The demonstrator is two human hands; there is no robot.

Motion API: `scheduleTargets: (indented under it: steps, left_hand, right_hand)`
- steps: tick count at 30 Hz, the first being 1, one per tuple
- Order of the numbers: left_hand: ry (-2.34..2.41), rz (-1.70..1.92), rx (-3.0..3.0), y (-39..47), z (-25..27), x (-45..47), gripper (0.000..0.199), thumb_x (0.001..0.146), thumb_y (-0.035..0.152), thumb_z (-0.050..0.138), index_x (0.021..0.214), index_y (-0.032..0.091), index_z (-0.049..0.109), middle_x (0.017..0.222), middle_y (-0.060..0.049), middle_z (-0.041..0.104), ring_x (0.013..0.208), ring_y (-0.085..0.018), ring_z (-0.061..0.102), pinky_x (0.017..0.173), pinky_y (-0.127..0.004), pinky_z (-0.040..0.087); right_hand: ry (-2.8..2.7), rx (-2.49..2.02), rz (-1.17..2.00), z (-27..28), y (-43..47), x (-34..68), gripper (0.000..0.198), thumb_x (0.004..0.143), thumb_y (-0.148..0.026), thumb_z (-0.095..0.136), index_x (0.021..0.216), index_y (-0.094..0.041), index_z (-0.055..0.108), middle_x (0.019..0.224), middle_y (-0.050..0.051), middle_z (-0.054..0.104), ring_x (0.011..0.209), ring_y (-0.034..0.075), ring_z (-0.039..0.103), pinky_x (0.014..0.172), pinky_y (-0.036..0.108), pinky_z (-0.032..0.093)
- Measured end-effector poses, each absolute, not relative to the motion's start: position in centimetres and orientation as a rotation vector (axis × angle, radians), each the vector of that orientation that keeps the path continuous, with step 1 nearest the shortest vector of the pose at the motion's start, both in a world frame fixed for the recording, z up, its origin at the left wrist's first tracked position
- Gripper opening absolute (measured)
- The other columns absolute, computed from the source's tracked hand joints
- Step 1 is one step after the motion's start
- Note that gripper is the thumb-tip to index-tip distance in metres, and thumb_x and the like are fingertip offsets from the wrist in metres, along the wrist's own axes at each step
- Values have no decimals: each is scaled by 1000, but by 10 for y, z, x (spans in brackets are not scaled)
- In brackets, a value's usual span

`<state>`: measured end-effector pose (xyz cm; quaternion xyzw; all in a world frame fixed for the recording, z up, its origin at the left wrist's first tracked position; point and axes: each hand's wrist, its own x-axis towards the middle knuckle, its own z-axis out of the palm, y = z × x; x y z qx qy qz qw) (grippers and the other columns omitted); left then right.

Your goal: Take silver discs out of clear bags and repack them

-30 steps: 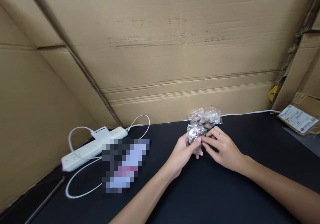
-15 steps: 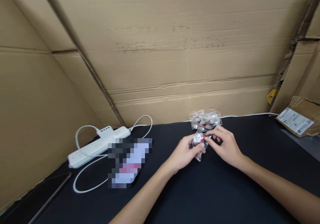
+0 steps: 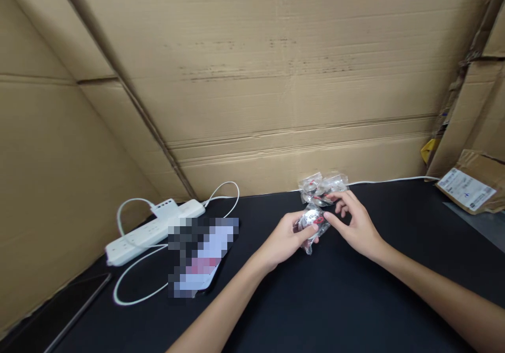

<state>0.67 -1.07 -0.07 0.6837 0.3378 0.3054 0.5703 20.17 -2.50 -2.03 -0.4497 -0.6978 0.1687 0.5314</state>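
Note:
My left hand [image 3: 287, 238] is closed on a clear plastic bag [image 3: 314, 217] containing round silvery pieces with red markings; what exactly they are I cannot make out. The thumb lies across the front of the bag and the other fingers are partly hidden behind it. On the bag's right side, my right hand [image 3: 355, 220] has its fingers spread, the thumb close to the bag's edge and the index finger raised toward the pile behind. That pile of similar clear bags [image 3: 321, 189] lies on the black table just beyond my hands, by the cardboard wall.
To the left, a white power strip [image 3: 138, 240] carries a plug and a looping white cable [image 3: 130, 302]. Beside it lies a blurred-out phone [image 3: 207, 258]. A dark flat device [image 3: 74, 311] sits at the lower left. At the right stands a cardboard box [image 3: 469, 187] with a label.
The fingers of my right hand have opened and lifted off the bag toward the pile. In my left hand the bag has turned slightly, showing more of its silvery face and red mark.

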Motion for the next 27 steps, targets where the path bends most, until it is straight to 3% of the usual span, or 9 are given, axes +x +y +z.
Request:
scheduleTargets:
  steps: [3,7,10,17,22,27]
  left_hand:
    - [777,712,1609,-11,0,7,27,85,38,63,96,13,62,73,-4,63,59,-12,54,57,-26,45]
    - [753,778,1659,-8,-2,7,27,86,37,62,96,12,63,76,-4,63,55,-9,50,57,-25,43]
    - [783,827,1669,-7,-2,7,27,85,37,62,92,11,64,74,-4,64,55,-10,49,56,-25,42]
    - [936,940,1620,-10,4,9,26,84,38,63,80,12,63,65,-1,57,52,-10,49,53,-24,43]
    - [892,922,1648,-12,6,10,28,86,40,60,78,13,62,62,1,53,52,-10,47,53,-24,43]
    - [892,1018,1730,-9,5,6,27,86,40,59,94,14,62,80,-3,61,58,-11,50,51,-23,44]
  right_hand:
    - [-1681,-1043,413,-18,-24,204,7,86,-26,60,85,-21,66,84,3,59,73,16,53,69,30,43]
    - [-1418,-1065,707,-25,-16,205,18,84,-34,61,75,-18,61,70,1,57,64,14,51,61,28,41]
    - [-1243,-1112,870,-30,-11,205,22,81,-38,64,76,-17,59,68,1,55,58,12,49,55,26,40]
    - [-1505,-1105,603,-23,-19,206,13,81,-31,64,82,-18,64,63,-2,53,57,12,48,56,26,40]
    - [-1448,-1001,1087,-27,-19,201,25,77,-37,70,91,-17,66,68,0,59,51,10,50,50,26,41]
    - [-1319,-925,1337,-23,-24,197,30,73,-37,75,91,-14,67,63,-2,56,48,8,49,50,25,39]
